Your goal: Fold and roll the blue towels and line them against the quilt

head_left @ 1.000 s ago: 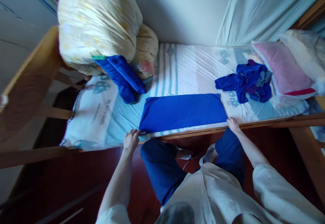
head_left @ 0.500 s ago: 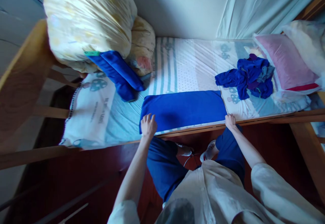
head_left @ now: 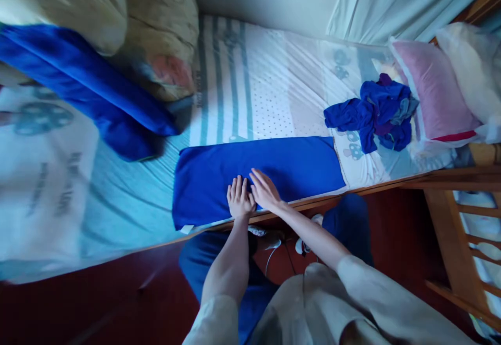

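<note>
A blue cloth (head_left: 297,170), folded into a long flat rectangle, lies along the near edge of the bed. My left hand (head_left: 240,199) rests flat on its front part with the fingers spread. Close beside it, my right hand (head_left: 266,188) is over the cloth with fingers stretched out, its fingertips near the left hand. Neither hand grips the cloth. A small white tag (head_left: 187,228) pokes out at the cloth's front left corner.
Rolled blue cloths (head_left: 90,89) lean at the left against pale yellow bedding (head_left: 160,26). A crumpled heap of blue clothes (head_left: 381,110) lies at the right, beside a pink pillow (head_left: 442,89). The bed's wooden rail (head_left: 376,187) runs along the front.
My hands have left the two ends of the blue cloth and come together on its front middle. The view has shifted left and closer to the bed.
</note>
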Motion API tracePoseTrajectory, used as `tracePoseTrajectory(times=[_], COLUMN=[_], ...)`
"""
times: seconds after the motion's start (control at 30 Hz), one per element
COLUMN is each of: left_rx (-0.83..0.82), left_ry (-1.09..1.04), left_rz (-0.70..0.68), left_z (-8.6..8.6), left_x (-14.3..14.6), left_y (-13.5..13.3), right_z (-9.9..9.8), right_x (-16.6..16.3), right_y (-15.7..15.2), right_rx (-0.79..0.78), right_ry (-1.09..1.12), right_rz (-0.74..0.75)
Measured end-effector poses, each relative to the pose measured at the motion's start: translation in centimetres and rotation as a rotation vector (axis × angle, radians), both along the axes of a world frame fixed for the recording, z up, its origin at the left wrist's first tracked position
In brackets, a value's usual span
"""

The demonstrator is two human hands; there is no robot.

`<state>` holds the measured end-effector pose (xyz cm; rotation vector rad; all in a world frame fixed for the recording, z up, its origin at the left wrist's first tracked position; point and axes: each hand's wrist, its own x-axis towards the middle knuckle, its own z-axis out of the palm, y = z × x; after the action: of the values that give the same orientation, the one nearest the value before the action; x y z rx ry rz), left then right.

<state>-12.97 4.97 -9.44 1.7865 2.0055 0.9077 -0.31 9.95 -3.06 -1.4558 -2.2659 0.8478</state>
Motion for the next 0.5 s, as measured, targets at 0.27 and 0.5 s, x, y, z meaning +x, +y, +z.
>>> tracePoseTrajectory(times=[0.27, 0.5], left_rx=[0.003, -0.112], left_ry=[-0.011, 0.004], left_rz=[-0.003, -0.006], left_z=[-0.4, 1.0], left_x=[0.0, 0.0], left_y=[-0.3, -0.2], right_z=[-3.2, -3.1], right_x=[-0.5, 5.3], right_y=[2.0, 3.5], right_rx=[0.038, 0.045], right_ry=[0.061, 0.021], right_rz=[0.207, 0.074])
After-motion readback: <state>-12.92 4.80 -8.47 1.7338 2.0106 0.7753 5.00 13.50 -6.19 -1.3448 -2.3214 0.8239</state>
